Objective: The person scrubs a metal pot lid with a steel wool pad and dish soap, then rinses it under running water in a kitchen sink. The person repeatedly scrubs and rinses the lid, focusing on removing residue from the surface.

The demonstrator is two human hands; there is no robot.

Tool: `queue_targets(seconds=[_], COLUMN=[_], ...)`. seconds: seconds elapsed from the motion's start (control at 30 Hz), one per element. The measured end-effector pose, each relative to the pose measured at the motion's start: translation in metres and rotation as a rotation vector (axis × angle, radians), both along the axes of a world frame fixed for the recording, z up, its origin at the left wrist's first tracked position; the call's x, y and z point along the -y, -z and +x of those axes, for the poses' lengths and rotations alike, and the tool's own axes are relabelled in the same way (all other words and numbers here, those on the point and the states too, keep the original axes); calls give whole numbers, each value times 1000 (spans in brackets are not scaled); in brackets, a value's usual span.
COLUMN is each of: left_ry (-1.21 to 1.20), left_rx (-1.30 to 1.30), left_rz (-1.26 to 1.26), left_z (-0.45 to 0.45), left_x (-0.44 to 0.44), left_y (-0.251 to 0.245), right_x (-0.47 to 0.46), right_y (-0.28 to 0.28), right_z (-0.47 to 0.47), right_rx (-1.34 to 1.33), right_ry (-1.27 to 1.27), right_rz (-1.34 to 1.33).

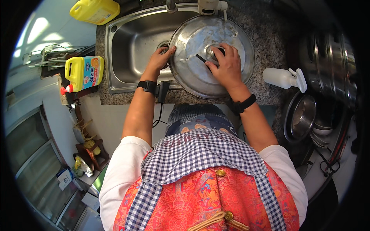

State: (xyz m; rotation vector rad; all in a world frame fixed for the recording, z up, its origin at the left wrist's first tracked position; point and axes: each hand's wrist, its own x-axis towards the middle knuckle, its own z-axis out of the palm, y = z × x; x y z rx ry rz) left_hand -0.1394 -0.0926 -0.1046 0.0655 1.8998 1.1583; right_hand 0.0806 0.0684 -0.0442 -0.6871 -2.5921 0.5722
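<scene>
A large round metal lid lies across the right side of the stainless steel sink and onto the countertop. My left hand grips its left rim, thumb on top and fingers curled underneath. A small greyish, rough-looking piece shows in that hand; I cannot tell exactly what it is. At the lid's centre, my right hand closes around the dark-topped knob. A thin black strip sticks out by my right thumb, and its other end is hidden. Scuffs and pale stains mark the lid's surface.
The sink basin opens left of the lid, below a faucet. Yellow detergent jugs stand left and behind. On the right are a white spray bottle, metal bowls and a large steel pot.
</scene>
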Motion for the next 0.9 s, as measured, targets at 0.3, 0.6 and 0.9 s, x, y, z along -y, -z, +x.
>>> queue_targets(seconds=[0.3, 0.6, 0.9], left_ry=[122, 222, 147], left_rx=[454, 282, 173], left_rz=[185, 247, 194], left_z=[-29, -41, -94], left_x=[0, 14, 74], left_y=[26, 32, 35], right_x=[20, 28, 69], right_y=[4, 2, 15], right_z=[-31, -38, -92], right_rx=[238, -36, -63], right_ry=[49, 23, -78], right_rz=[70, 3, -179])
